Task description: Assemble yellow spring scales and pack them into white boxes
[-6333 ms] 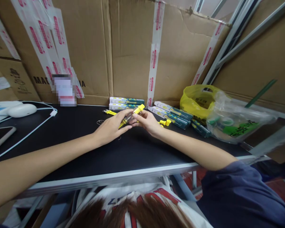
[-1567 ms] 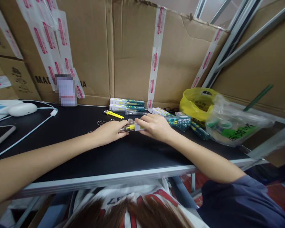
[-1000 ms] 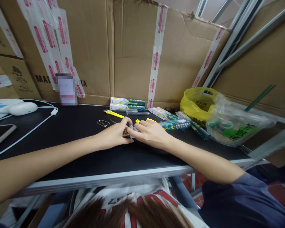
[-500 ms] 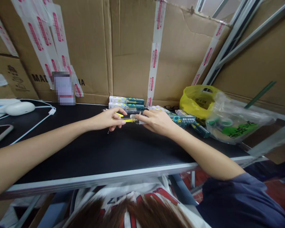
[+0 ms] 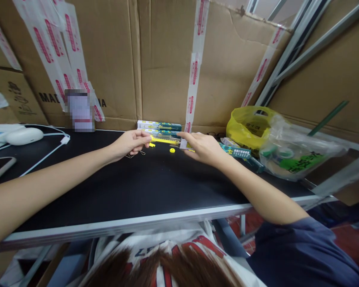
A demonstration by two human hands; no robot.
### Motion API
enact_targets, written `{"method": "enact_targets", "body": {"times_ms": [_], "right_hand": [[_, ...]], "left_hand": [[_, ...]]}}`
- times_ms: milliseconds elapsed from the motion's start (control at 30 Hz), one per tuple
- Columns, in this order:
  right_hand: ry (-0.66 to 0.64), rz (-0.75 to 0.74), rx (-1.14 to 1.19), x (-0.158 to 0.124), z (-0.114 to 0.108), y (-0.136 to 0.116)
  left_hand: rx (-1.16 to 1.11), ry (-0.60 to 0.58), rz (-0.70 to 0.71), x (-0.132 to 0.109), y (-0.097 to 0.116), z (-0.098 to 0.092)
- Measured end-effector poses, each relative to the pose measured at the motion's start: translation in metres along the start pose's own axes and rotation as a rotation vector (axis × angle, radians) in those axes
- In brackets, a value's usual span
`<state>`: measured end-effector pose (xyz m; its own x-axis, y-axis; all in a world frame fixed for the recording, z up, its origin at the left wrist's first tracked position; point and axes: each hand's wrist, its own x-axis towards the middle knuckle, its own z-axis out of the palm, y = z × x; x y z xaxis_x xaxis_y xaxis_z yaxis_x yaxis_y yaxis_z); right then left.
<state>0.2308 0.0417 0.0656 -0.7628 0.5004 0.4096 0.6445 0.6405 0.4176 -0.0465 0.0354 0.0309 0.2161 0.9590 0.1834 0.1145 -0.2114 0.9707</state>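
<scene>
The yellow pen (image 5: 165,140) is just above the desk (image 5: 155,187), between both hands. The left hand (image 5: 131,142) pinches its left end and the right hand (image 5: 202,148) pinches its right end. A yellow cap (image 5: 172,150) lies near.

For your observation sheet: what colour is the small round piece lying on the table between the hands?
Yellow; the round piece shows best in the head view.

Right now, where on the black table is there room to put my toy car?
The biggest bare patch of the black table lies between the two forearms, toward the front edge. Another lies between the white cable and the left hand. Crowded by the yellow pen and beyond the right hand: boxes, a yellow bag and a clear bag.
</scene>
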Motion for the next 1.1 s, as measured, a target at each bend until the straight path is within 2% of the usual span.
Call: {"method": "enact_targets", "body": {"times_ms": [133,333,567,767,1100], "right_hand": [[-0.01,-0.038,0.048,0.0,0.002,-0.007],[-0.023,-0.103,0.083,0.0,0.0,-0.02],[0.009,-0.126,0.116,-0.003,-0.001,-0.033],[0.059,-0.145,0.127,-0.004,0.001,-0.036],[0.04,-0.176,0.193,-0.004,0.008,-0.043]], "left_hand": [[0.202,0.015,0.046,-0.005,0.003,0.009],[0.418,0.027,0.227,-0.013,0.004,0.021],[0.494,-0.022,0.285,-0.024,0.005,0.03],[0.599,-0.018,0.364,-0.032,0.012,0.037],[0.586,-0.099,0.38,-0.033,-0.001,0.046]]}}
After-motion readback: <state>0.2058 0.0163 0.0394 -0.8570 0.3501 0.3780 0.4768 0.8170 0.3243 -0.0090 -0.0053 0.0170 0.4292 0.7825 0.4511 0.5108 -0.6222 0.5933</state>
